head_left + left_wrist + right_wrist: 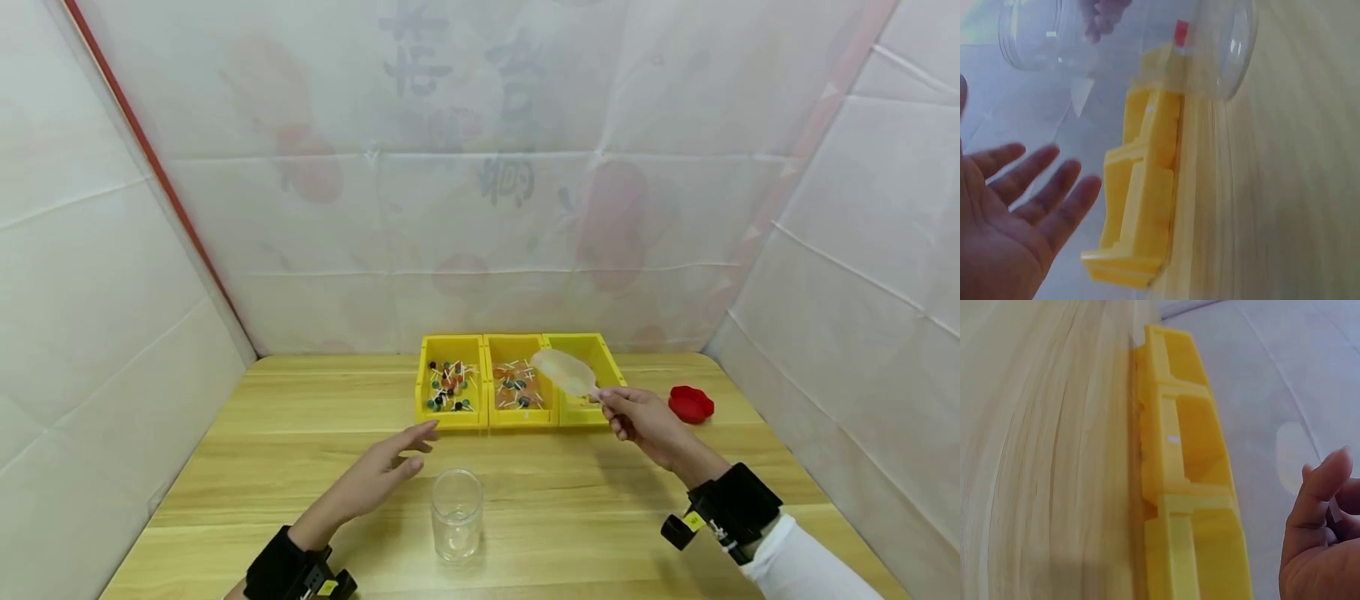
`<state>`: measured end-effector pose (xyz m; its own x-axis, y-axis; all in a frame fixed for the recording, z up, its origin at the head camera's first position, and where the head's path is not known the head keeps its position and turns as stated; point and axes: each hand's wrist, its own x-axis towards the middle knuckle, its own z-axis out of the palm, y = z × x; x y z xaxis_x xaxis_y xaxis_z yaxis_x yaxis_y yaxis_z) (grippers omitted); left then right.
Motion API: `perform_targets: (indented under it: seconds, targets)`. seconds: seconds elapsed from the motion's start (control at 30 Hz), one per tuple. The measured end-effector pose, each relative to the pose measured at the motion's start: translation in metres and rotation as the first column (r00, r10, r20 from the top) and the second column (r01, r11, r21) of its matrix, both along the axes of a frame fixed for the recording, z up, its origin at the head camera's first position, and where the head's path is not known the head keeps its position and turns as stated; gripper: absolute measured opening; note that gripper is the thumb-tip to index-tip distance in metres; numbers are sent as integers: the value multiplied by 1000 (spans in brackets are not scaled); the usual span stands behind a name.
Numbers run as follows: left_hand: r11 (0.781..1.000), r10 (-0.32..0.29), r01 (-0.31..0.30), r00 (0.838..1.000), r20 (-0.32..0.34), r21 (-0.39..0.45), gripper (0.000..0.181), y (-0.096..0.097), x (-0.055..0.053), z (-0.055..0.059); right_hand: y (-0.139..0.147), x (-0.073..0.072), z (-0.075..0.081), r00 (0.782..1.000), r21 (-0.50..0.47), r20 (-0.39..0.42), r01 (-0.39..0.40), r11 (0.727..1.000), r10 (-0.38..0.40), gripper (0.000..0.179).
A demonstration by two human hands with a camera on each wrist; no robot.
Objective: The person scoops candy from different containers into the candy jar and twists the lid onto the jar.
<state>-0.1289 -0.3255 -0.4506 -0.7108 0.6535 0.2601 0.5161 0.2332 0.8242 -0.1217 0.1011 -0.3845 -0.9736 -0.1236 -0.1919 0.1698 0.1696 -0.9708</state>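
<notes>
My right hand (pixel 648 423) pinches the handle of a translucent scoop (pixel 564 372), held above the yellow bins. In the right wrist view the scoop (pixel 1292 456) is partly hidden behind the fingers. My left hand (pixel 378 467) hangs over the table with fingers spread and holds nothing. Close to its right stands a clear jar (pixel 457 521), upright and without a lid; the hand is apart from it. Lollipops with dark, green and orange heads lie in the left bin (pixel 422 392), and wrapped-looking ones in the middle bin (pixel 525 417). The scoop partly hides the right bin (pixel 588 340).
A red scalloped lid (pixel 691 404) lies on the wooden table (pixel 315 400), right of the bins. White sheeting (pixel 487 233) hangs behind the table and along both sides. The three bins stand in a row near the back edge.
</notes>
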Motion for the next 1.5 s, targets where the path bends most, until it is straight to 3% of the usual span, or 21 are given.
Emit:
perform_targets:
  seconds: [0.07, 0.17, 0.33, 0.43, 0.57, 0.73, 0.93, 1.5]
  targets:
    - [995, -98, 97, 995, 17, 30, 54, 0, 4, 1, -2, 3, 2, 1000, 4, -10, -29, 1000, 29, 48]
    - [973, -223, 221, 974, 22, 70, 66, 1, 8, 1, -5, 6, 5, 998, 8, -17, -56, 998, 56, 51]
    - [949, -313, 310, 948, 54, 58, 88, 5, 11, -1, -11, 10, 11, 995, 15, -21, -92, 996, 92, 52]
    - [953, -301, 300, 949, 87, 29, 91, 7, 14, -2, -14, 13, 14, 991, 10, -28, -128, 992, 128, 47]
    - [968, -250, 250, 966, 62, 4, 93, 13, 18, -6, -17, 16, 18, 982, 10, -42, -181, 983, 182, 39]
    - [982, -189, 190, 980, 55, -22, 79, 19, 21, -10, -22, 20, 21, 970, 15, -41, -239, 971, 239, 42]
    - [986, -166, 168, 983, 75, -12, 68, 23, 23, -10, -29, 24, 25, 954, 15, -27, -300, 954, 300, 40]
    - [984, -177, 176, 977, 115, 16, 67, 24, 24, -10, -47, 39, 35, 852, -25, 15, -522, 852, 523, 35]
